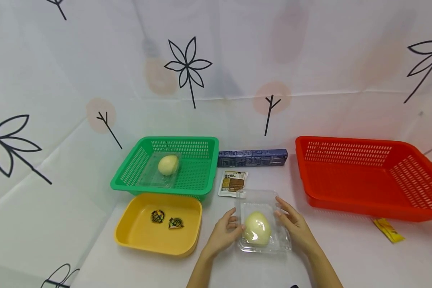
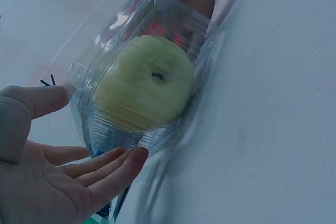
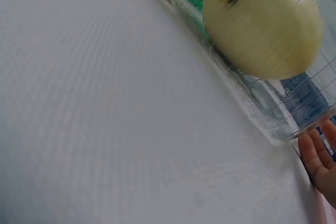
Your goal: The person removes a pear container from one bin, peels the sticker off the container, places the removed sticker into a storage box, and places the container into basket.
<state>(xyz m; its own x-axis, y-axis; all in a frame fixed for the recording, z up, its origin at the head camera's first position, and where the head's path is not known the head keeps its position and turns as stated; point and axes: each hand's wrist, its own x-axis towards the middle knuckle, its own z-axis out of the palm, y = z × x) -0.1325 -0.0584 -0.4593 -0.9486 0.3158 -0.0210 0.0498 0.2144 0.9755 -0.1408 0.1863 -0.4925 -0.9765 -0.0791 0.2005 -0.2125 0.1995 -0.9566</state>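
Note:
A clear plastic clamshell box (image 1: 258, 198) rests on the white table in front of me. Inside lies a pale yellow-green fruit (image 1: 257, 229), round and melon-like. On the box's left side is my left hand (image 1: 223, 235), thumb and fingers spread and fairly straight, tips at its edge in the left wrist view. My right hand (image 1: 296, 228) lies along the opposite side, fingers extended at the edge and thumb by the lid. The right wrist view catches only a few right fingers (image 3: 313, 153) at a box corner.
A green basket (image 1: 129, 188) holds a similar boxed fruit (image 1: 168, 165). Before it stands a yellow bin (image 1: 158, 244) with two small dark packets (image 1: 157, 216). A dark blue box (image 1: 252, 158), a pouch (image 1: 233, 183), a red basket (image 1: 363, 208) and a yellow sachet (image 1: 389, 230) lie around.

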